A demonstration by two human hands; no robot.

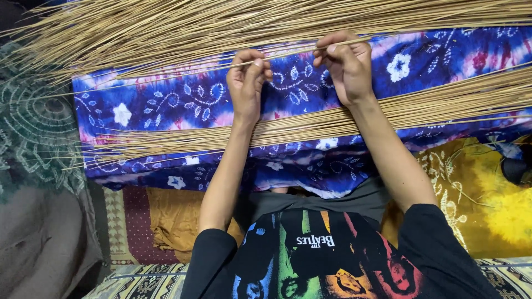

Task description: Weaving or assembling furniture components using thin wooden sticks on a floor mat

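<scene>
My left hand [247, 80] and my right hand [344, 62] each pinch the same thin tan stick [291, 53], which runs slightly tilted between them above a blue tie-dye cloth [166, 99] spread over my lap. A thick pile of similar thin sticks [221, 22] lies across the far edge of the cloth, just beyond my fingers. A second, flatter band of sticks [443, 102] lies across the cloth under my wrists and forearms.
A yellow patterned cloth [499, 205] lies at the right, with a dark object [518, 169] at its edge. A green patterned fabric [33, 116] and a grey cushion [39, 243] are at the left. A brown cloth [172, 221] lies under the blue one.
</scene>
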